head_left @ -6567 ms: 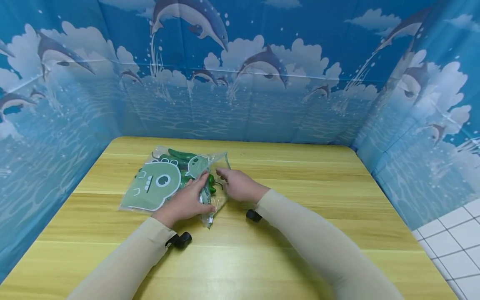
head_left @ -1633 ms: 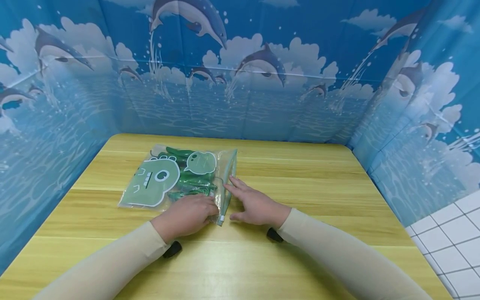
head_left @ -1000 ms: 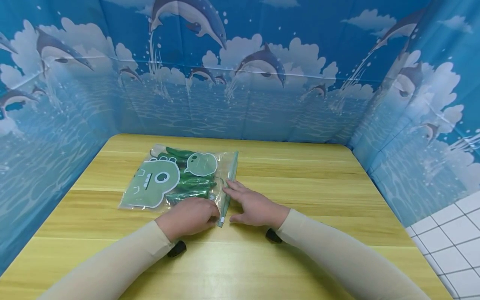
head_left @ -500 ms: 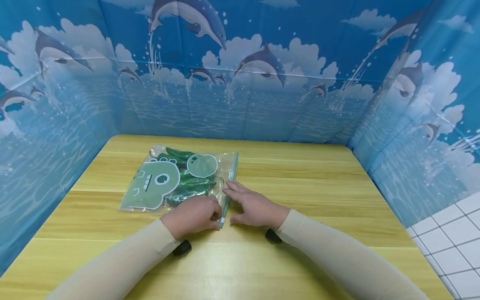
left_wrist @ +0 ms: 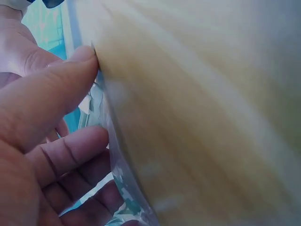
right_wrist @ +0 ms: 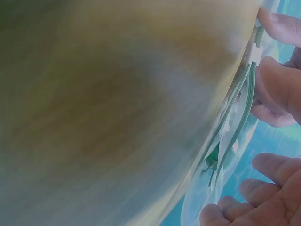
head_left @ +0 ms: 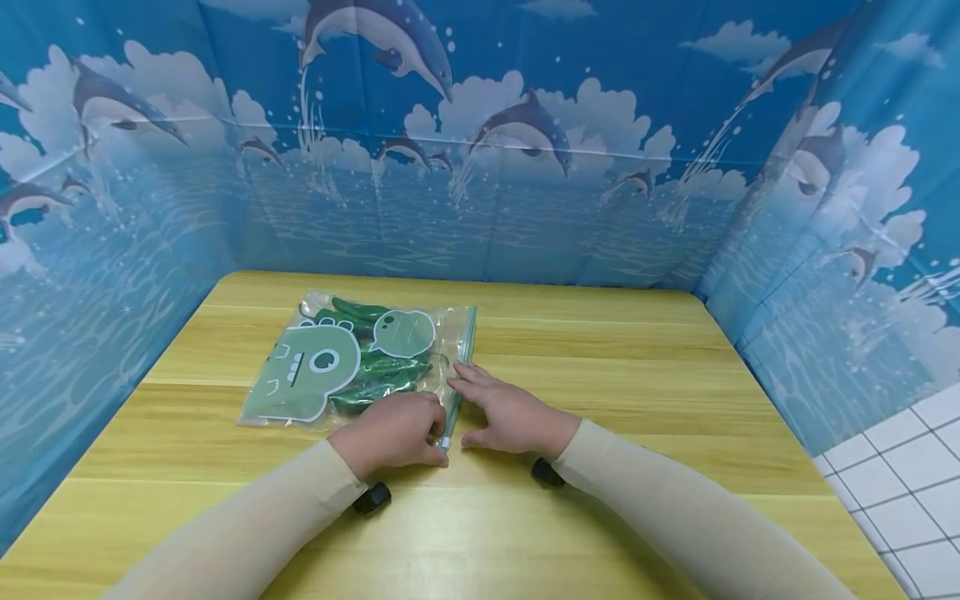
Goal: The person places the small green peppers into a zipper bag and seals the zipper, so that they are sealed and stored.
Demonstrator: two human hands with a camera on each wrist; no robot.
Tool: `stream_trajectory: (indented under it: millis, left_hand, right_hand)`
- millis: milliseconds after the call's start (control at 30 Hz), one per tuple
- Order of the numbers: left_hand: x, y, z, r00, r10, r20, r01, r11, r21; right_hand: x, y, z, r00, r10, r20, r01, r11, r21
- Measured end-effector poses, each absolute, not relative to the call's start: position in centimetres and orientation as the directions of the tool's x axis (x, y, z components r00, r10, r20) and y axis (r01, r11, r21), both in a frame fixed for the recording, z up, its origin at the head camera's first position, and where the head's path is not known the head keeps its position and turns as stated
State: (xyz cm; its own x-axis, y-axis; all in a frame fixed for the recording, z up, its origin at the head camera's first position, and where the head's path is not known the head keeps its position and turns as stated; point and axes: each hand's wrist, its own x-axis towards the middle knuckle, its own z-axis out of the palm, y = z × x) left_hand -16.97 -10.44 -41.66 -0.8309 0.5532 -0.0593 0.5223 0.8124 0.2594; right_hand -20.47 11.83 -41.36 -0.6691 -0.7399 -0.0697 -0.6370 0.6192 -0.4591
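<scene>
A clear zip bag [head_left: 452, 329] printed with a green cartoon face lies on the table. Long green peppers [head_left: 390, 367] show through the plastic. Its green zip strip runs along the right edge, with a white slider [head_left: 445, 442] at the near end. My left hand [head_left: 397, 429] is at this near corner, fingers bent and touching the bag; a gap shows between thumb and index beside the slider. My right hand [head_left: 517, 412] rests along the zip, fingertips at the strip and thumb apart. In the right wrist view the zip strips [right_wrist: 242, 110] stand apart, with a pepper stem [right_wrist: 211, 176] between them.
The wooden table [head_left: 600, 375] extends right of and in front of the bag. A blue dolphin-print curtain [head_left: 480, 208] hangs behind it and along both sides. A black wrist device [head_left: 372, 498] sits under the left cuff, another [head_left: 547, 472] under the right.
Earlier, the bag's mouth gaped with a pepper at it; the bag now lies flatter with the peppers inside. The left hand has slid right to the slider corner. The right hand has barely moved lately.
</scene>
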Motion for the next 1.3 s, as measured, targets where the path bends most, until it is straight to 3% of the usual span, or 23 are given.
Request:
stream_trajectory:
  millis: [767,1033,1300]
  left_hand:
    - [-16.3,-10.2,-42.1,-0.822,0.566,0.055,0.566,0.805,0.174]
    - [-16.2,-10.7,-41.3,-0.855,0.506,0.113,0.518,0.828,0.214]
    - [-16.1,-11.7,-39.7,-0.841,0.496,0.217,0.539,0.803,0.255]
  right_hand:
    - [-20.6,11.7,-41.6,-0.673,-0.739,-0.031,-0.653,0.614,-0.443]
    - [-20.4,11.1,-41.0,-0.670,-0.741,0.042,-0.682,0.593,-0.428]
    - [-20.2,10.5,-40.4,-0.664,-0.737,0.126,-0.701,0.555,-0.447]
